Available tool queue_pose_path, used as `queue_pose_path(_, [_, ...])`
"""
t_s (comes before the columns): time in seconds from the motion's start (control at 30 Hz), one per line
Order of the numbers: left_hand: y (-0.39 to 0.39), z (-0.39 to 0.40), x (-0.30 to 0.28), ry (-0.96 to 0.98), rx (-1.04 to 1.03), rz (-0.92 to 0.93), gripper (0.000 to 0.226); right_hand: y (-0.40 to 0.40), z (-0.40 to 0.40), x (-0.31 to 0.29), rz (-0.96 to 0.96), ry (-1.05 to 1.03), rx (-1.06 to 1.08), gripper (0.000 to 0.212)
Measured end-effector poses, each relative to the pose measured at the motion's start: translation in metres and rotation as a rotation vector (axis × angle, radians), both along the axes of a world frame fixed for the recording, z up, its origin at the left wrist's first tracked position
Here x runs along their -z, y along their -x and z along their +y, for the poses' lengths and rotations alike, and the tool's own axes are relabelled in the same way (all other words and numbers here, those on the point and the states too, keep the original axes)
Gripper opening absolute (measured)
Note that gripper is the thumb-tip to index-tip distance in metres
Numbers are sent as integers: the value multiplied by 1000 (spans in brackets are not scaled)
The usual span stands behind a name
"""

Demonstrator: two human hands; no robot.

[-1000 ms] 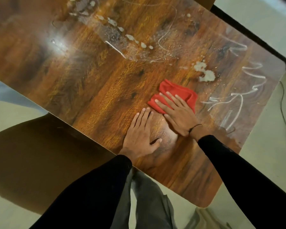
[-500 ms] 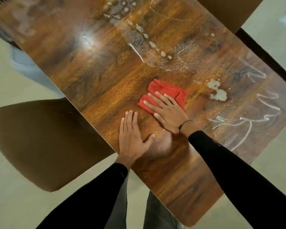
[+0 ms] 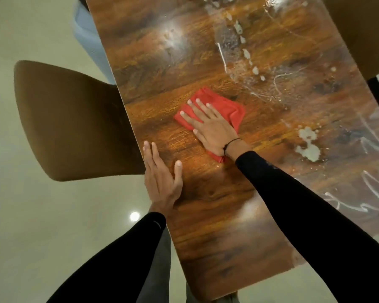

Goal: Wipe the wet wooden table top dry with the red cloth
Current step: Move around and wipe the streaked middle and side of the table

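Note:
The glossy wooden table top (image 3: pixel 217 215) runs from the near edge up to the top of the view. My right hand (image 3: pixel 210 125) lies flat, fingers spread, pressing the crumpled red cloth (image 3: pixel 225 106) onto the middle of the table. My left hand (image 3: pixel 161 178) rests flat on the table's left edge, holding nothing. Water streaks and drops (image 3: pixel 245 53) cover the far part of the table. A pale puddle (image 3: pixel 307 145) and thin wet lines (image 3: pixel 368 197) lie to the right of the cloth.
A brown chair (image 3: pixel 74 121) stands against the table's left side. Another brown chair (image 3: pixel 363 33) shows at the top right. Pale shiny floor (image 3: pixel 53 226) surrounds the table. My legs (image 3: pixel 155 270) stand at the near edge.
My right hand has slid the red cloth leftward across the table, away from the pale puddle. My left hand has shifted to the table's left edge. The view has turned.

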State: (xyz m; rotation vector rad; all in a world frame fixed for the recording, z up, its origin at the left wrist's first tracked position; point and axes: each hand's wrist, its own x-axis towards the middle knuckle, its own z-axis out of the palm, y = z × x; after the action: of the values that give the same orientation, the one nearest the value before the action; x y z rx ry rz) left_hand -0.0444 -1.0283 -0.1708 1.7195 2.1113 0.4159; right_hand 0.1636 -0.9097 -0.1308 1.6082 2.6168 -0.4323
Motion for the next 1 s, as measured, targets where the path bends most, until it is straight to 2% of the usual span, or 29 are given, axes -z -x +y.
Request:
queue_pose_path(0.13, [-1, 2, -2, -14, -1, 10, 80, -10, -58, -2, -10, 26, -288, 69])
queue_pose_path(0.27, [-1, 4, -2, 5, 10, 30, 81, -53, -49, -2, -17, 79, -442, 71])
queue_pose_path(0.37, [0, 4, 2, 8, 17, 52, 81, -58, -11, 2, -27, 32, -272, 67])
queue_pose_path(0.43, [1, 2, 3, 8, 13, 49, 81, -38, 7, 3, -5, 13, -123, 64])
queue_pose_path(0.5, [0, 1, 2, 2, 9, 34, 80, -13, 15, 2, -2, 5, -65, 62])
queue_pose_path(0.57, [0, 1, 1, -9, 5, 5, 78, 4, 12, 1, -14, -13, -105, 63])
queue_pose_path(0.7, [2, 0, 2, -76, -32, -133, 73, 4, -35, 3, -28, -14, -340, 67])
queue_pose_path(0.83, [4, -1, -3, -122, -199, -280, 73, -30, -80, 7, -21, 44, -509, 68])
queue_pose_path(0.9, [2, -6, -7, -78, -330, -386, 75, -40, -78, 6, 8, 64, -449, 65])
queue_pose_path(1.0, [2, -21, -11, 104, -537, -572, 71, -23, -52, 3, 42, 44, -173, 63])
